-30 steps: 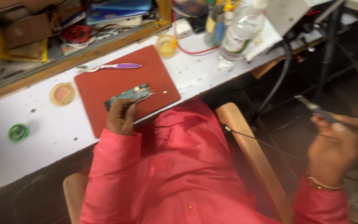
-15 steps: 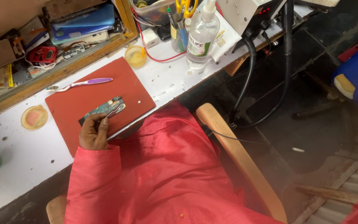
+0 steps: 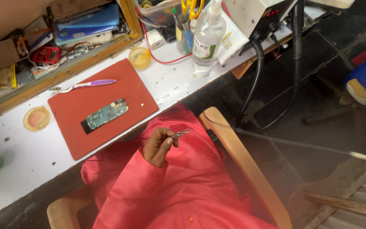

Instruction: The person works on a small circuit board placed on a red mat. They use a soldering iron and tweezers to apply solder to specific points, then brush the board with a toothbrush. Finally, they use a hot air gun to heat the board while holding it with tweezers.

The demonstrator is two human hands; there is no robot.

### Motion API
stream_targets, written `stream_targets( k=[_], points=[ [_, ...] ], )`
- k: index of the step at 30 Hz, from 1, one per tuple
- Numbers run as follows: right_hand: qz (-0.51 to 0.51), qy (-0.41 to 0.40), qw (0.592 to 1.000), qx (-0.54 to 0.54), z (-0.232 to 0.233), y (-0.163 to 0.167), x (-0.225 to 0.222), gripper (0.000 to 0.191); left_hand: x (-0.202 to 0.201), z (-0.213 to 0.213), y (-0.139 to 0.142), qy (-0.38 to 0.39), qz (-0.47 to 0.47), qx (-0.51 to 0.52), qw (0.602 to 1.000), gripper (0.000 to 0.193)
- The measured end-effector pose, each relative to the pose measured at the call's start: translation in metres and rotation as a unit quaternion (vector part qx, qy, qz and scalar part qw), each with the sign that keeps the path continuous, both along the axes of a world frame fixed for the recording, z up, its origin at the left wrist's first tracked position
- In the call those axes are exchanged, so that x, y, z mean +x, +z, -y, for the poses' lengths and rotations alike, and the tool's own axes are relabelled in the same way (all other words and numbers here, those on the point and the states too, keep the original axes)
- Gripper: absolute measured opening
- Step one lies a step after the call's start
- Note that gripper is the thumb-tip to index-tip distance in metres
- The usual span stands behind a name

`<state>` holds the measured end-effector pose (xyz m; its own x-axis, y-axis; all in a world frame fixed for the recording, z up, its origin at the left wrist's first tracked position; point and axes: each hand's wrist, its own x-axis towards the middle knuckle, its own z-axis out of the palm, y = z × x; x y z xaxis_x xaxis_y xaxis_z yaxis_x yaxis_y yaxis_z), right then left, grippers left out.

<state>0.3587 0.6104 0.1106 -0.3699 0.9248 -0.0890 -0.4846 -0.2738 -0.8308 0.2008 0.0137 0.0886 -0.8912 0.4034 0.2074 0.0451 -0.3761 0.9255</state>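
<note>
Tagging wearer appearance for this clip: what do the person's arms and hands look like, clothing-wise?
Only the left hand shows: bare, no glove, no ring or watch visible on it. Its arm wears a loose long red-pink fabric sleeve reaching the wrist, plain with soft folds and no visible pattern, the same cloth as the garment over the lap. The right hand and arm are out of view.

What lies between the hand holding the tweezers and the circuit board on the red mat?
Head view: bare red mat and table edge separate the left hand from the circuit board.

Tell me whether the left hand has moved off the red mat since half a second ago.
Yes. The left hand, gripping thin metal tweezers, has pulled back off the red rectangular mat toward the lap; the green circuit board lies alone.
</note>
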Motion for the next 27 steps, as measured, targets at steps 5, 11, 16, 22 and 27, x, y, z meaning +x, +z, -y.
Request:
stream_targets(
  k=[5,11,16,22,27],
  points=[
    [-0.006,-0.006,1.0,-0.014,0.006,0.005,-0.012,0.007,0.003,0.0,-0.011,-0.006,0.025,-0.029,0.999,0.014],
    [-0.018,-0.022,0.999,-0.034,-0.004,-0.002,-0.026,0.011,0.01,0.009,-0.021,-0.012,0.0,-0.073,0.997,0.014],
    [-0.041,-0.033,0.997,-0.063,-0.012,-0.011,-0.036,0.013,0.013,0.021,-0.024,0.015,0.001,-0.103,0.995,0.014],
    [-0.114,0.026,0.97,-0.214,0.029,-0.054,-0.086,0.016,0.017,0.032,-0.03,0.02,-0.011,-0.114,0.993,0.015],
    [-0.091,0.029,0.991,-0.089,0.02,-0.048,-0.129,0.013,0.017,0.041,-0.034,0.019,-0.025,-0.149,0.988,0.016]
  ],
)
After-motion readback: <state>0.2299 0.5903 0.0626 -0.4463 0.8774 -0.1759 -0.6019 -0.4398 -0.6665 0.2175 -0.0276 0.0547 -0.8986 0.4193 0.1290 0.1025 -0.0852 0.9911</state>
